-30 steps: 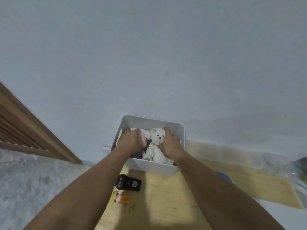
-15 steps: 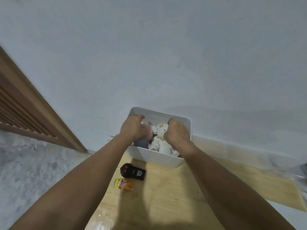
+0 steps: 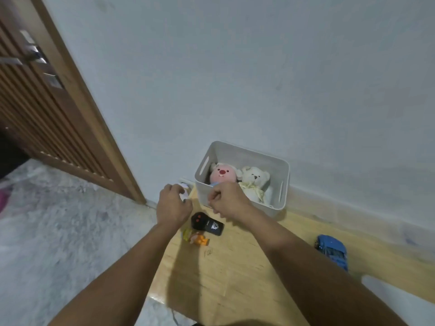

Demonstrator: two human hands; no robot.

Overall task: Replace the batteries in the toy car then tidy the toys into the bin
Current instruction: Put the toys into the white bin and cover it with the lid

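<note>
Both hands hover, loosely curled, before the toy bin.
The left hand (image 3: 173,205) and right hand (image 3: 227,199) hold nothing. Beyond them, the white bin (image 3: 244,153) holds a pink plush (image 3: 223,174) and white bear (image 3: 254,182). The black remote (image 3: 207,224) and blue toy car (image 3: 333,252) lie on the wooden board (image 3: 235,274).

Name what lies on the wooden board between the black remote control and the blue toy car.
Nothing: in the head view, only bare wooden board separates the black remote control from the blue toy car, though the right forearm crosses above that stretch.
</note>
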